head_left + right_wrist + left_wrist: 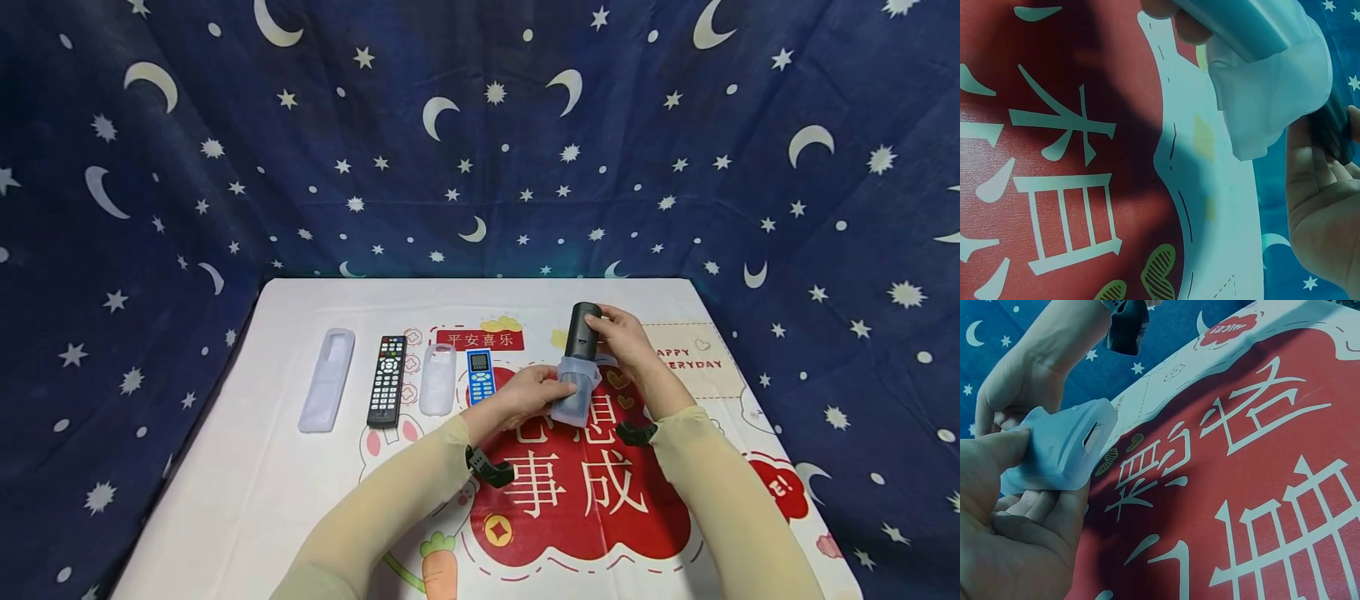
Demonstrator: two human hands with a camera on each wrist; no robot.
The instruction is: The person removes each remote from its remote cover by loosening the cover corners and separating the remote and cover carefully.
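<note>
Over the worktop (225, 500), the right hand (624, 337) grips the far end of the black remote control (581, 335), whose long axis runs nearly in line with the translucent sleeve (573, 407) round its near end, pinched by the left hand (527, 392).

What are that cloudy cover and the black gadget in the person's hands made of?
The cloudy cover looks like soft silicone or rubbery plastic with a satin finish: it is translucent, and its upper rim flares out loosely. The black gadget is probably hard plastic, smooth and fairly matt, judging by its straight edges and even dark surface.
</note>
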